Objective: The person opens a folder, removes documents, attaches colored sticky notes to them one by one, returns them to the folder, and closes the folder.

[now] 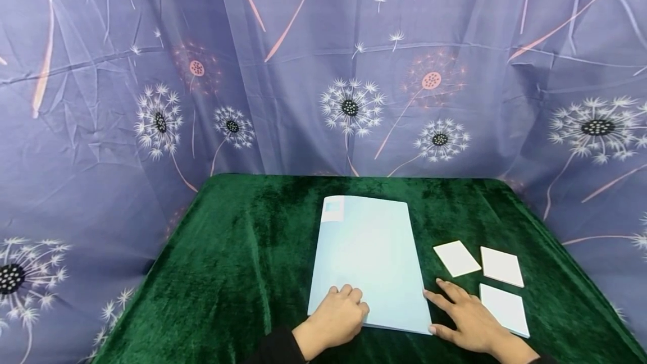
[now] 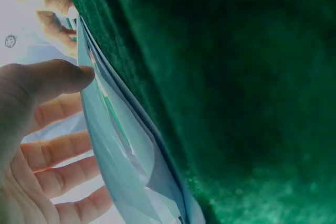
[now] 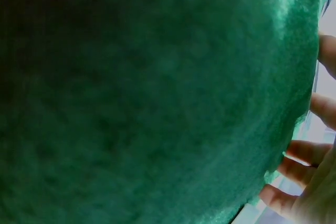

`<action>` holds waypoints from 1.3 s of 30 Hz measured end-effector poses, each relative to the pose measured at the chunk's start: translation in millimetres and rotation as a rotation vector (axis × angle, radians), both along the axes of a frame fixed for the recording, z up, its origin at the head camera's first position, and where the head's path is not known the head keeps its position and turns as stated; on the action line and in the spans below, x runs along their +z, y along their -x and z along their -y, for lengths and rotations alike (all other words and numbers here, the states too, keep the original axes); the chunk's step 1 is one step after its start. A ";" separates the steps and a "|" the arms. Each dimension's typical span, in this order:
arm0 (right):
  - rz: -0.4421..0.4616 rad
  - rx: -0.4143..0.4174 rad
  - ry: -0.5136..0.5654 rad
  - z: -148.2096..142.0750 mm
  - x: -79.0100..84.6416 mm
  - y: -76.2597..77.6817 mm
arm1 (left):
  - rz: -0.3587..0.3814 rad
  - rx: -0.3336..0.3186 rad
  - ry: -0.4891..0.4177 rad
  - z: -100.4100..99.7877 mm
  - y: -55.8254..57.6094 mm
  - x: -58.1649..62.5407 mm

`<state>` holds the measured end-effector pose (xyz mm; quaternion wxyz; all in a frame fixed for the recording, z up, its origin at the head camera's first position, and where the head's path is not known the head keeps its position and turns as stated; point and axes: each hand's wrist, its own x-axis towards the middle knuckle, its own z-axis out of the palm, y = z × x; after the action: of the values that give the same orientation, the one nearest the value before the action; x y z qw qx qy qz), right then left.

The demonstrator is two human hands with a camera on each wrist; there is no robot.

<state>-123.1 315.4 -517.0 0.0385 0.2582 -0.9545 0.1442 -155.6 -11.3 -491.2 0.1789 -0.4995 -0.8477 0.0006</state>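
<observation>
A light blue folder (image 1: 371, 257) lies on the green cloth, with a pale label at its top left corner. My left hand (image 1: 336, 319) is at the folder's near edge, fingers over the cover. In the left wrist view the thumb (image 2: 79, 78) touches the cover's edge, and loose layers show inside the folder (image 2: 123, 140). The right hand (image 1: 467, 319) rests with spread fingers by the near right corner, its index finger and thumb at the folder's side. In the right wrist view, fingers of the right hand (image 3: 310, 166) reach down to the cloth.
Three white square pads lie to the right of the folder: one tilted pad (image 1: 457, 258), one pad beside it (image 1: 502, 266), and a nearer pad (image 1: 504, 308) close to the right hand. A purple dandelion-print curtain (image 1: 293, 89) hangs behind the table (image 1: 242, 240).
</observation>
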 end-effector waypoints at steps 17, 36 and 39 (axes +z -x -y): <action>-0.042 0.009 0.015 -0.9 -1.5 -1.0 | -0.014 -0.016 -0.048 -0.6 0.2 0.6; -0.050 0.018 -0.051 -0.5 -2.3 1.6 | -0.062 -0.081 -0.387 15.7 -11.0 -1.9; -0.063 0.020 -0.052 0.0 -2.0 1.7 | -0.088 -0.067 -0.433 16.9 -13.5 -0.6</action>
<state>-124.8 315.4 -519.0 0.0605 0.2731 -0.9535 0.1117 -142.2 -28.3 -491.8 0.3186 -0.4766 -0.8025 -0.1654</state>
